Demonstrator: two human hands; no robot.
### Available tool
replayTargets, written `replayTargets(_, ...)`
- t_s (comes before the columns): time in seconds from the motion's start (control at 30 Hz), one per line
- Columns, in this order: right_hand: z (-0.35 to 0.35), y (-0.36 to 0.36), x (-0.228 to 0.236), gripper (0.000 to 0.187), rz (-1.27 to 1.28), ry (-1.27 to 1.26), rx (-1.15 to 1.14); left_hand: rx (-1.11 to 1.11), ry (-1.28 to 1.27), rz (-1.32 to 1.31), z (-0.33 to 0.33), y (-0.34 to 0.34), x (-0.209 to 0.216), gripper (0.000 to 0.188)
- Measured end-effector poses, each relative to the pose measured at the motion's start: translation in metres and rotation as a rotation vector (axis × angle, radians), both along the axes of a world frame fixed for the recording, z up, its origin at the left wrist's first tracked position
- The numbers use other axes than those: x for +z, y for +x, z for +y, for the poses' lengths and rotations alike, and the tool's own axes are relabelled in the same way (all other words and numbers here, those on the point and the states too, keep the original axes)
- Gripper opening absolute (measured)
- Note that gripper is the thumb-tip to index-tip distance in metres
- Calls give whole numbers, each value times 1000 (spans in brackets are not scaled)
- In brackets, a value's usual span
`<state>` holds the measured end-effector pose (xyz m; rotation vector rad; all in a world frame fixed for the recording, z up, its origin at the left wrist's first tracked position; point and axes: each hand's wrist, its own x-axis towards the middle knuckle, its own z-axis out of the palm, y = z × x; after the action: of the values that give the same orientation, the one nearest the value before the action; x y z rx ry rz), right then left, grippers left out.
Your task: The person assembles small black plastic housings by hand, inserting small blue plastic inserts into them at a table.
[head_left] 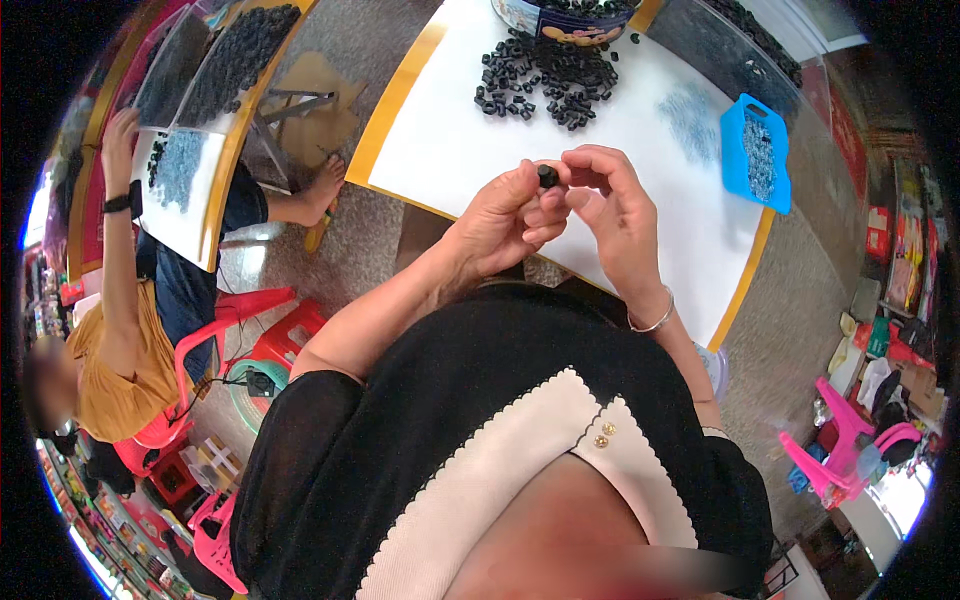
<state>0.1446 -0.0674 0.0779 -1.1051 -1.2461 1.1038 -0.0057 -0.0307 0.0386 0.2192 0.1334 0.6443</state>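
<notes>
A: Item in hand?
B: Black part (547, 176), one. Small, stubby, matt-looking, blunt at the end turned up, its outline slightly angular. Finer detail too small to read.

A: Location?
B: Above the near part of the white tabletop (420, 130), between the two hands.

A: Left hand (500, 215)?
B: Clamped on the black part, thumb against forefinger, the other fingers curled below.

A: Right hand (622, 200)?
B: Just beside the part, on its right; fingers bent toward it, thumb below. Whether the fingertips meet on anything, I cannot tell. Bracelet (655, 312) at the wrist, silver-coloured.

A: Like pieces?
B: Loose heap (548, 80), far side of the tabletop: many short black pieces, some lying on their sides, spread toward the near side. More black pieces in the round tub (518, 18) just beyond, its wall blue and printed.

A: Other stock?
B: Blue tray (733, 160), at the right edge, with a handle opening at its far end; tiny pale pieces (760, 160) inside. Scatter of similar pale bits (690, 122) on the tabletop, left of the tray.
</notes>
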Motion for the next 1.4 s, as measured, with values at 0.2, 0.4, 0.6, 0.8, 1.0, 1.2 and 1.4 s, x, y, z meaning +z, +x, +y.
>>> replayTargets(0.2,5,5,-1,29,-296,203,-26,-12,187,200,4,4,11,42)
replayTargets(0.4,7,8,2,28,4,57,35,66,140,264,6,4,18,36)
replayTargets(0.6,10,10,1,23,129,16,-18,254,342,487,11,4,29,24)
replayTargets(0.8,10,12,3,20,58,83,-81,207,357,627,15,10,40,21)
replayTargets(1.0,16,13,-5,14,-254,208,-167,290,522,818,12,8,24,23)
replayTargets(1.2,69,78,21,11,-330,116,-439,187,489,805,21,9,7,22)
replayTargets(1.4,189,196,55,23,-765,361,-703,124,611,928,25,17,-13,21)
